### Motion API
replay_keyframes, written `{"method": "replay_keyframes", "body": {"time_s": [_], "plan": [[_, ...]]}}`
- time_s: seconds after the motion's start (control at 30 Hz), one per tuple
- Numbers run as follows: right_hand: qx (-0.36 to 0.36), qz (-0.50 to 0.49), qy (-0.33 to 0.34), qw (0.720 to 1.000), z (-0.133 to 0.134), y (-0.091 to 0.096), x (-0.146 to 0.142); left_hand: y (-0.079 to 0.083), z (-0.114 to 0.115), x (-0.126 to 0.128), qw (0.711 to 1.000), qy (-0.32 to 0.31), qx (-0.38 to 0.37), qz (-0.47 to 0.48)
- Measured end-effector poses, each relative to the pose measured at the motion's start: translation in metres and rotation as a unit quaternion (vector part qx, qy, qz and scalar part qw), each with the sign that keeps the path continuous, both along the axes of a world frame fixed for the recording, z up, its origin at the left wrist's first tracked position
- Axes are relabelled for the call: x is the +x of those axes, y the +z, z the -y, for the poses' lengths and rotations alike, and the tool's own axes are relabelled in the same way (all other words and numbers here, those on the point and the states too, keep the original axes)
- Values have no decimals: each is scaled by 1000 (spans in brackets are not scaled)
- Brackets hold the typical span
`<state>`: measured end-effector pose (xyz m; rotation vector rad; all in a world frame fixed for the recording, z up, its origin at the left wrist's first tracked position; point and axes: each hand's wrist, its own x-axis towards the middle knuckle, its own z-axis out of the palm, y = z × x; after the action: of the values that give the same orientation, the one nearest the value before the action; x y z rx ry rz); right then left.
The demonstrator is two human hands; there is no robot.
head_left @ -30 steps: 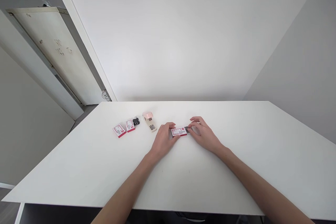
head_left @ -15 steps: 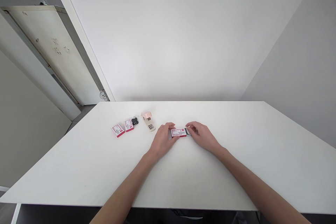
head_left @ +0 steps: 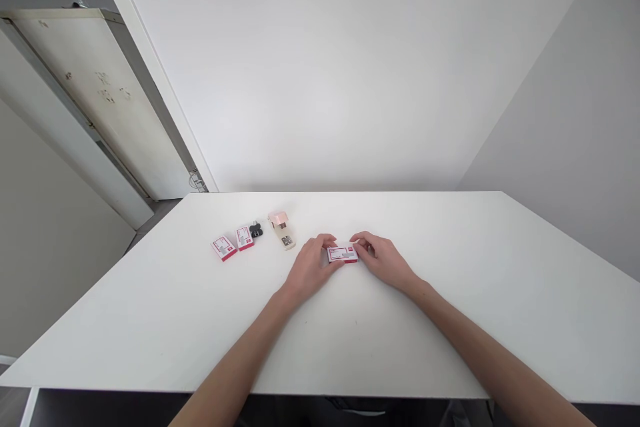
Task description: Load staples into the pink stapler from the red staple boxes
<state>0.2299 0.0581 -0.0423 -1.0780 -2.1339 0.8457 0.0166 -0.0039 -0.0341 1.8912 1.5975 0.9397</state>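
Observation:
A small white-and-red cardboard box [head_left: 343, 254] lies label side up on the table between my hands. My left hand [head_left: 313, 265] grips its left end, thumb along the near edge and fingers on the far side. The fingertips of my right hand [head_left: 383, 259], curled together, press against the box's right end. No inner tray shows sticking out there. What the box holds is hidden.
On the white table [head_left: 200, 320], to the left, lie two similar small boxes [head_left: 223, 248] [head_left: 245, 237], a black clover-shaped object [head_left: 256, 229] and a pink-and-cream stapler [head_left: 283, 232]. A wall [head_left: 330, 80] rises behind the table.
The inner tray that stuck out of the box's right end has slid in. My right hand has moved slightly left with it. My left hand holds almost the same position.

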Motion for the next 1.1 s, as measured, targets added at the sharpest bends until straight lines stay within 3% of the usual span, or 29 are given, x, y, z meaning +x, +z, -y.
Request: {"method": "replay_keyframes", "body": {"time_s": [0.63, 0.83, 1.1], "plan": [[-26, -20, 1, 999, 0, 0, -1, -1, 0, 1, 998, -3, 41, -38], [-17, -8, 5, 1000, 0, 2, -2, 0, 2, 2, 992, 63, 69, -87], [11, 5, 21, 1000, 0, 1, -3, 0, 0, -1, 996, 17, 32, -76]]}}
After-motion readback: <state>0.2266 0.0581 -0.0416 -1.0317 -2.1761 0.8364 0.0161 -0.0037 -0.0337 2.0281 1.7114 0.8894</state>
